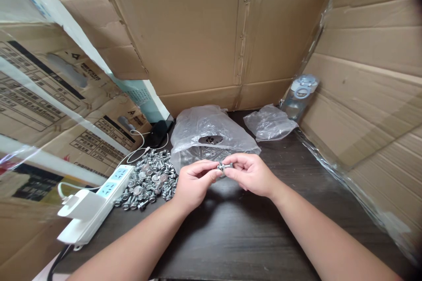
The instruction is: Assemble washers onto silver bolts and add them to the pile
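Dark table [231,237], bolt [224,166] between hands [193,182] [252,175]

Single head-worn view, facing forward and down. Close over the dark bench [250,228]; cardboard walls [198,30] fill the background.

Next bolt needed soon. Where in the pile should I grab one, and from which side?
Probably a bolt at the right edge of the pile, from above, pinching its wide head. There they lie loose on the table, nearest the left hand, not buried in the heap.
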The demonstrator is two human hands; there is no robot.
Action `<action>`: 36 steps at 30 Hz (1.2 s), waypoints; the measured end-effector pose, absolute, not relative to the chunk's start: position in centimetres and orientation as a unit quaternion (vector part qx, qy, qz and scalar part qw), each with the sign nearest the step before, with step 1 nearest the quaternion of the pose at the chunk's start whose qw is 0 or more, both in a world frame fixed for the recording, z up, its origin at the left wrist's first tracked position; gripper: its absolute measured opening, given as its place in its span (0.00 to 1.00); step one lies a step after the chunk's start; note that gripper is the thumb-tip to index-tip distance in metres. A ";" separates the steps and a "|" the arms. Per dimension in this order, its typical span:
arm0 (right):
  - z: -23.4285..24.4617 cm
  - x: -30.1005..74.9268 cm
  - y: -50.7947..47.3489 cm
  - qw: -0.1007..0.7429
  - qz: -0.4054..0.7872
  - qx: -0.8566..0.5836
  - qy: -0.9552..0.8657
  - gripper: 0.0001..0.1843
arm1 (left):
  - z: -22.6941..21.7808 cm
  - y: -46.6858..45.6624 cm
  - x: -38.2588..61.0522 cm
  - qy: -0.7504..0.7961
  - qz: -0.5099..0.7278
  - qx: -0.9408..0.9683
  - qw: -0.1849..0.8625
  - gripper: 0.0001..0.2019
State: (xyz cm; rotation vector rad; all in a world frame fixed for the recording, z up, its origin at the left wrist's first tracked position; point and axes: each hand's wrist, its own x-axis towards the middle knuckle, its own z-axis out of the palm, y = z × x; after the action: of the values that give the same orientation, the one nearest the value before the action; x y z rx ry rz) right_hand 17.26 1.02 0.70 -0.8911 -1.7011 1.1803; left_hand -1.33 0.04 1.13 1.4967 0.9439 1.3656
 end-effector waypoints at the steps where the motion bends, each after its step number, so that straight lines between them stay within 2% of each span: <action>1: 0.8 17.3 1.0 0.429 0.472 -0.358 -0.682 0.11 | 1.2 0.0 -1.3 0.375 0.549 0.611 0.429 0.06; 7: 1.3 17.3 0.7 0.409 0.484 -0.347 -0.692 0.12 | 1.1 -0.1 -1.4 0.359 0.548 0.648 0.389 0.08; 16: 0.9 17.5 1.0 0.413 0.520 -0.358 -0.656 0.15 | 1.1 0.0 -1.4 0.395 0.544 0.590 0.447 0.06; 23: 0.9 17.3 0.9 0.419 0.485 -0.355 -0.681 0.12 | 1.3 -0.1 -1.3 0.384 0.540 0.604 0.444 0.05; 31: 1.3 17.2 0.6 0.413 0.415 -0.347 -0.733 0.14 | 1.2 -0.2 -1.4 0.365 0.549 0.646 0.386 0.05; 36: 1.6 17.2 0.5 0.411 0.398 -0.352 -0.741 0.14 | 1.1 -0.2 -1.4 0.366 0.544 0.649 0.385 0.06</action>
State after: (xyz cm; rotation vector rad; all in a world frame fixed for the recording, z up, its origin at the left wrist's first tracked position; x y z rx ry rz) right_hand 17.21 0.48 1.60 -0.8864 -1.8659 1.0011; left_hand -1.40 -0.19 1.10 1.6534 0.9336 1.3864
